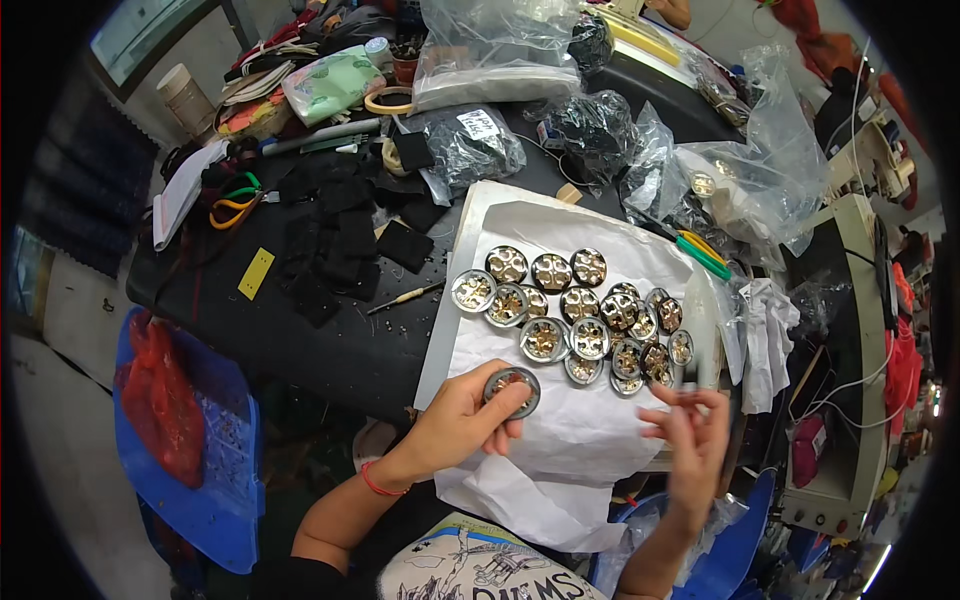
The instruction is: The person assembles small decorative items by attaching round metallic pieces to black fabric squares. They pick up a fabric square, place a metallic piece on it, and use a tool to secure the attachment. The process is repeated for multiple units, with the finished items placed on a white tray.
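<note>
My left hand (462, 415) grips a round metal ornament (512, 393) with a grey rim and shiny gold parts inside, the thumb pressed across its face. My right hand (692, 435) is raised at the right edge of the white paper (560, 440). Motion smears its fingers, and whether anything small lies between them is unclear. Beyond both hands, several similar round ornaments (542, 340) rest on the paper in a loose cluster. Some show a shiny gold face with dark edges, others a grey rim around an open gold pattern.
Black fabric squares (335, 245) are heaped on the dark table, with a pointed tool (405, 297) beside them. Orange-handled scissors (235, 205) lie farther left, and green-and-yellow-handled scissors (703, 255) at the paper's right. Plastic bags (495, 50) crowd the back. A blue chair (225, 480) stands left.
</note>
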Motion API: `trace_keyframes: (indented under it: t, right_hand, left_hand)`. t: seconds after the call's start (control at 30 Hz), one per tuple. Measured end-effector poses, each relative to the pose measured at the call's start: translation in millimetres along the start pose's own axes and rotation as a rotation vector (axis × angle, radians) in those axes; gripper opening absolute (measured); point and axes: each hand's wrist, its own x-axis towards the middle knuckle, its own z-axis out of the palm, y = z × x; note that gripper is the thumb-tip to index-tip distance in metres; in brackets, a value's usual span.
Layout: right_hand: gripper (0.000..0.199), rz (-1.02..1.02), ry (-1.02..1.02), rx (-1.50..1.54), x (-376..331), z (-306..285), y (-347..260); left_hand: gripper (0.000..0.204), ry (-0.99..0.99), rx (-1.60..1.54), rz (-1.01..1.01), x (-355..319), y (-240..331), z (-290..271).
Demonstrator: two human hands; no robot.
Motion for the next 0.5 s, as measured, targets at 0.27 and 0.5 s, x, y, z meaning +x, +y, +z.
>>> trace_keyframes:
  t: [0.27,0.5]
  right_hand:
    - [0.041,-0.541,-0.135,-0.688,10,60,6]
    - [0.039,-0.615,-0.157,-0.947,10,59,0]
  left_hand:
    - [0.030,0.052,0.180,-0.010,-15,13,-9]
    - [0.036,0.081,0.314,0.042,-17,9,-8]
